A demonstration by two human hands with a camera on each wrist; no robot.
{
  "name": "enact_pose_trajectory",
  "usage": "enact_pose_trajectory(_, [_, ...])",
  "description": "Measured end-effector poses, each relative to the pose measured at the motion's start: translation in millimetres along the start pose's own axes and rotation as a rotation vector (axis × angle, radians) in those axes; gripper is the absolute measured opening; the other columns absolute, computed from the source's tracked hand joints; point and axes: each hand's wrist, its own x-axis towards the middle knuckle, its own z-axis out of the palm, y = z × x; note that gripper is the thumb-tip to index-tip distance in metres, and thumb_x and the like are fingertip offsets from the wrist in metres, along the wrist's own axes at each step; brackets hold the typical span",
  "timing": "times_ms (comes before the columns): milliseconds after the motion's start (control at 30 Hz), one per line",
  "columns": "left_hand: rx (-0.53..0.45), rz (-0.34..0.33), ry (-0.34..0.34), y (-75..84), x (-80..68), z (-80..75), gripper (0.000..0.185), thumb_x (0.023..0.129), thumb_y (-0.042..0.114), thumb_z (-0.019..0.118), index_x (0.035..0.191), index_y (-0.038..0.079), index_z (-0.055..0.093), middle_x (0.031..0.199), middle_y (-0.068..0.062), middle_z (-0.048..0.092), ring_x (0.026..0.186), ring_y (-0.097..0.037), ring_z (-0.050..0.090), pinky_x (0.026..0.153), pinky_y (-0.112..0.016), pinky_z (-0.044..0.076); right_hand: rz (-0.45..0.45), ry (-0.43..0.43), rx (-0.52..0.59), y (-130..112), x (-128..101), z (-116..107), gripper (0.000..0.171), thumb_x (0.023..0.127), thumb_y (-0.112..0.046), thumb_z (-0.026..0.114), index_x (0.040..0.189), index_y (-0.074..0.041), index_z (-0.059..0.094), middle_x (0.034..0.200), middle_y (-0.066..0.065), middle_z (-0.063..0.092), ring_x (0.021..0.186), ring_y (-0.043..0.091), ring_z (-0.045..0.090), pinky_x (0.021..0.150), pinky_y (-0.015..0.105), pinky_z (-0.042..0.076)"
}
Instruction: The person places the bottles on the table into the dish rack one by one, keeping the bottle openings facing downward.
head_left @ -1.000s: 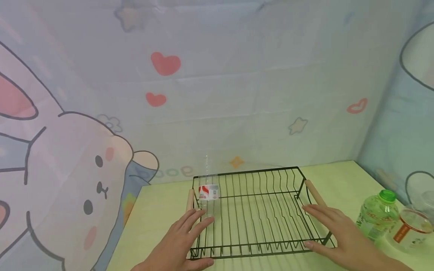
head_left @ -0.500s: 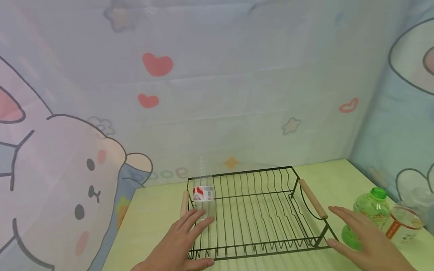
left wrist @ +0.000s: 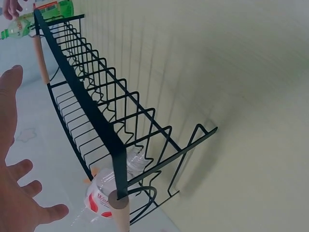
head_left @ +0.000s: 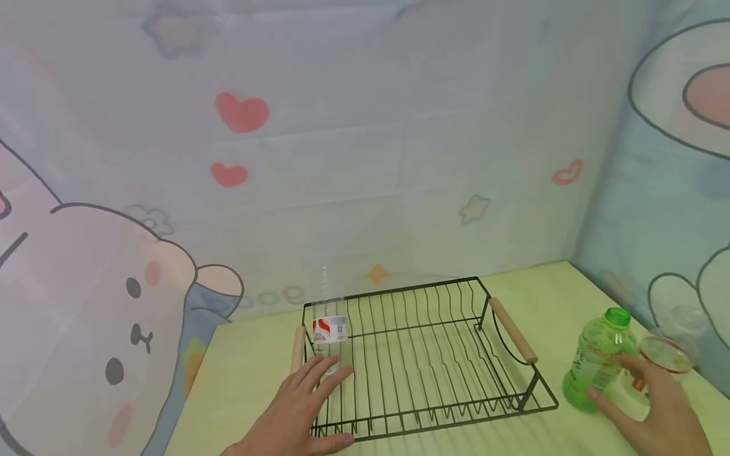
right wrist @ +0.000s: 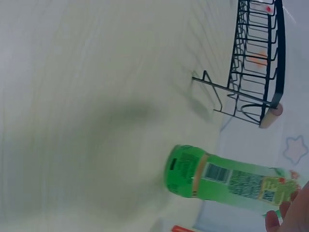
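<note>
Head view is showing the left hand (head_left: pixel 296 411) lying flat, fingers spread, over the near left corner of the wire rack (head_left: pixel 422 354), a clear bottle (head_left: pixel 329 329) standing just past its fingertips. The right hand (head_left: pixel 656 405), fingers loosely spread and gripping nothing, is touching the green bottle (head_left: pixel 595 361), which is standing upright beside the rack's right edge with bare table (head_left: pixel 251 367) around it.

1. The head view looks forward and down at the wire rack (head_left: pixel 422 354) from the near table edge.
2. The left wrist view sits close, low beside the rack (left wrist: pixel 96 111), looking along it (the picture is turned).
3. The right wrist view looks past the green bottle (right wrist: pixel 227 179) toward the rack (right wrist: pixel 256 63). All three views share it.
</note>
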Motion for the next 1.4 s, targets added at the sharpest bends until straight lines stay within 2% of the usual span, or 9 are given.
enact_pose_trajectory(133, [-0.033,-0.043,-0.021,-7.0,-3.5,5.1,0.077,0.084,0.064,0.059,0.146,0.021,0.041,0.145,-0.009,0.042,0.132,-0.034,0.038,0.088,-0.059,0.043,0.097,0.041,0.053,4,2,7,0.083,0.082,-0.038,0.076,0.133,0.015,0.039,0.121,0.035,0.045,0.092,0.042,0.045,0.072,0.055,0.038])
enact_pose_trajectory(233, [-0.043,-0.071,-0.035,-12.4,-6.0,8.0,0.077,0.084,0.065,0.059,0.145,0.021,0.042,0.144,-0.010,0.043,0.131,-0.036,0.039,0.086,-0.060,0.043,0.130,0.042,0.108,7,4,13,0.090,0.082,-0.036,0.076,0.140,0.015,0.029,0.125,0.038,0.040,0.098,0.046,0.042,0.075,0.058,0.036])
enact_pose_trajectory(500, [-0.063,-0.128,-0.108,-21.8,-9.1,13.3,0.079,0.083,0.068,0.058,0.145,0.022,0.042,0.143,-0.014,0.043,0.130,-0.039,0.039,0.079,-0.063,0.044,0.272,-0.006,0.175,14,12,25,0.108,0.082,-0.043,0.075,0.148,0.011,0.008,0.133,0.041,0.032,0.107,0.050,0.038,0.077,0.059,0.036])
enact_pose_trajectory(633, [-0.076,-0.154,-0.135,-25.1,-10.1,16.0,0.078,0.083,0.067,0.059,0.145,0.023,0.041,0.144,-0.014,0.041,0.131,-0.041,0.037,0.078,-0.066,0.043,0.273,-0.025,0.211,21,14,31,0.109,0.083,-0.042,0.074,0.151,0.006,0.003,0.136,0.041,0.029,0.114,0.055,0.036,0.082,0.063,0.036])
enact_pose_trajectory(767, [-0.064,-0.159,-0.137,-27.7,-11.0,18.0,0.077,0.082,0.064,0.062,0.144,0.023,0.042,0.143,-0.013,0.043,0.131,-0.039,0.038,0.076,-0.065,0.044,0.240,-0.030,0.241,29,16,38,0.108,0.083,-0.039,0.075,0.152,0.000,0.004,0.138,0.039,0.029,0.116,0.057,0.035,0.085,0.065,0.035])
enact_pose_trajectory(933, [-0.061,-0.171,-0.152,-29.5,-10.7,19.5,0.075,0.082,0.062,0.063,0.143,0.022,0.044,0.142,-0.015,0.043,0.130,-0.039,0.039,0.074,-0.064,0.044,0.255,-0.067,0.218,38,20,44,0.103,0.083,-0.043,0.074,0.152,-0.003,0.010,0.136,0.037,0.032,0.114,0.055,0.040,0.080,0.065,0.037])
enact_pose_trajectory(1133, [-0.060,-0.177,-0.157,-30.9,-9.1,21.4,0.075,0.082,0.060,0.064,0.143,0.020,0.044,0.142,-0.015,0.042,0.131,-0.038,0.037,0.069,-0.062,0.044,0.331,-0.134,0.188,46,23,46,0.103,0.086,-0.051,0.067,0.151,0.002,0.006,0.136,0.041,0.032,0.117,0.057,0.039,0.082,0.068,0.036])
enact_pose_trajectory(1300, [-0.076,-0.174,-0.162,-32.4,-7.3,23.1,0.075,0.082,0.058,0.066,0.142,0.018,0.045,0.142,-0.016,0.042,0.129,-0.039,0.038,0.066,-0.061,0.045,0.311,-0.142,0.165,53,20,48,0.092,0.089,-0.051,0.062,0.144,0.010,0.019,0.132,0.039,0.037,0.112,0.056,0.044,0.078,0.063,0.043])
enact_pose_trajectory(1400, [-0.083,-0.144,-0.150,-34.1,-6.1,24.8,0.073,0.083,0.055,0.066,0.141,0.016,0.046,0.140,-0.016,0.044,0.127,-0.040,0.041,0.069,-0.061,0.046,0.302,-0.140,0.154,57,19,50,0.088,0.090,-0.051,0.060,0.142,0.011,0.024,0.130,0.037,0.039,0.110,0.054,0.047,0.074,0.058,0.048])
